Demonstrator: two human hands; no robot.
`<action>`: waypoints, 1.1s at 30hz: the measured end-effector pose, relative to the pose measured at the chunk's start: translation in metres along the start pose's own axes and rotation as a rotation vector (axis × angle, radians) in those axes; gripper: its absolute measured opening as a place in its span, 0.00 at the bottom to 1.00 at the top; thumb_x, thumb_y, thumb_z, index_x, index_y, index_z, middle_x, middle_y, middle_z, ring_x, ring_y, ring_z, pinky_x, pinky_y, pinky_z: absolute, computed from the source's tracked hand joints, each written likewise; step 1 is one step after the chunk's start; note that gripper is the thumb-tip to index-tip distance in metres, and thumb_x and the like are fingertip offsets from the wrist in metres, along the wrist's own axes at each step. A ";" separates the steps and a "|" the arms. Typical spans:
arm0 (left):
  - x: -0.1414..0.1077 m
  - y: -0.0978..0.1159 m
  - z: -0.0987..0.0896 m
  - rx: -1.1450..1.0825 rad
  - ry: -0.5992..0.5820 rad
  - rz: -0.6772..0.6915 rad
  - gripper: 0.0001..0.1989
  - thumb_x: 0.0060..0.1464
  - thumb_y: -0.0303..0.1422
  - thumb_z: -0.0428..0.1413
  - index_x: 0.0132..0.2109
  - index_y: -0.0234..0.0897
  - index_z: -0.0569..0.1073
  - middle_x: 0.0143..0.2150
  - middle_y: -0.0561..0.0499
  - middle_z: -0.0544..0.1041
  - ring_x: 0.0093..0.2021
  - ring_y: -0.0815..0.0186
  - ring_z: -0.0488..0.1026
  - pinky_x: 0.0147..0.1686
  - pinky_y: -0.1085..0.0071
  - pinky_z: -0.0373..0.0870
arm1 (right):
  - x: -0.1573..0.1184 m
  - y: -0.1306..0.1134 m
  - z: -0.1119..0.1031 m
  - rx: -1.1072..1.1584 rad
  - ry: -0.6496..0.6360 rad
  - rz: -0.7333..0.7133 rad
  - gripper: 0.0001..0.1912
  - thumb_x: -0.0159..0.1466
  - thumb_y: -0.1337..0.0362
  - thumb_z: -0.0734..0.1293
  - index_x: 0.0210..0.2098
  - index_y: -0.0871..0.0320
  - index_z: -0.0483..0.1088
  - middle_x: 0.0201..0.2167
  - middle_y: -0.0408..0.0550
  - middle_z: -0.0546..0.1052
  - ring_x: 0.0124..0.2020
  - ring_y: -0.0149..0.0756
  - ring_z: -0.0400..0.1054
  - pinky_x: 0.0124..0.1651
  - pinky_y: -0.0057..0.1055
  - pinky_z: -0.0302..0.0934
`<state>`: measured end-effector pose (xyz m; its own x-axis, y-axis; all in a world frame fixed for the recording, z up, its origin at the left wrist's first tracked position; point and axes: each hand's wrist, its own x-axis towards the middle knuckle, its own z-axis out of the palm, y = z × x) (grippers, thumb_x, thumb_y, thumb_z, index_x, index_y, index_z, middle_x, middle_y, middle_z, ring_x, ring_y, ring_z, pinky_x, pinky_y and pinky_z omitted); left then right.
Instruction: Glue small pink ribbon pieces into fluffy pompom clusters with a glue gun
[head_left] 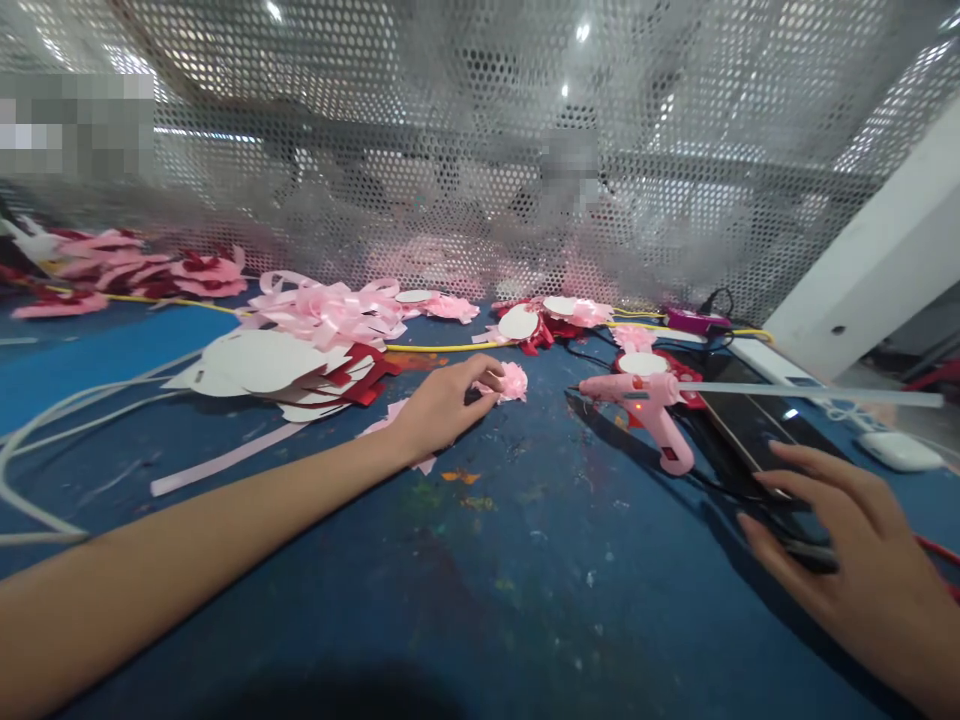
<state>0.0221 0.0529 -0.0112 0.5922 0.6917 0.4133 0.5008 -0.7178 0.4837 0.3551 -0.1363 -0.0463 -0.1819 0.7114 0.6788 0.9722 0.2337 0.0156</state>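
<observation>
My left hand [454, 405] reaches over the blue table, thumb and fingers closed on the edge of a small pink ribbon flower [514, 382]. Under that wrist lies a piece of pink ribbon [386, 420]. At the right, my right hand [844, 545] hovers with its fingers apart and nothing between them, close to a dark phone-like device [810, 550]. A pink glue gun [652, 405] stands between the two hands, its nozzle toward the left and a long clear glue stick [810, 393] coming out of its back.
White ovals with red ribbon [255, 365] and a pink ribbon heap [326, 310] lie at the left. Ribbon flowers with white discs [519, 322] line the back, along a yellow cord [442, 348] and perforated metal screen [465, 150]. A white case [898, 450] sits right.
</observation>
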 end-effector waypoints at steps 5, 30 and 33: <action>0.000 -0.001 0.000 -0.031 -0.005 0.005 0.12 0.55 0.28 0.53 0.47 0.38 0.65 0.40 0.51 0.79 0.42 0.66 0.77 0.44 0.69 0.71 | 0.000 -0.010 0.004 0.095 -0.108 -0.077 0.11 0.63 0.64 0.64 0.45 0.56 0.65 0.52 0.56 0.68 0.51 0.45 0.67 0.52 0.43 0.65; 0.004 -0.015 0.002 -0.246 0.014 -0.028 0.14 0.53 0.20 0.50 0.45 0.38 0.65 0.41 0.51 0.80 0.44 0.67 0.78 0.47 0.68 0.73 | 0.084 -0.114 0.038 0.691 -0.540 -0.463 0.10 0.62 0.72 0.59 0.38 0.60 0.71 0.46 0.51 0.72 0.49 0.34 0.65 0.55 0.32 0.60; 0.005 -0.017 0.003 -0.283 -0.004 -0.029 0.14 0.53 0.19 0.48 0.46 0.38 0.65 0.45 0.49 0.79 0.49 0.66 0.76 0.50 0.68 0.71 | 0.088 -0.112 0.036 0.672 -0.558 -0.425 0.11 0.63 0.72 0.59 0.38 0.58 0.72 0.45 0.49 0.73 0.48 0.32 0.66 0.54 0.27 0.61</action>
<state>0.0186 0.0678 -0.0199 0.5830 0.7110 0.3931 0.3220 -0.6464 0.6917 0.2247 -0.0760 -0.0151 -0.7107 0.6515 0.2654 0.5533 0.7507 -0.3611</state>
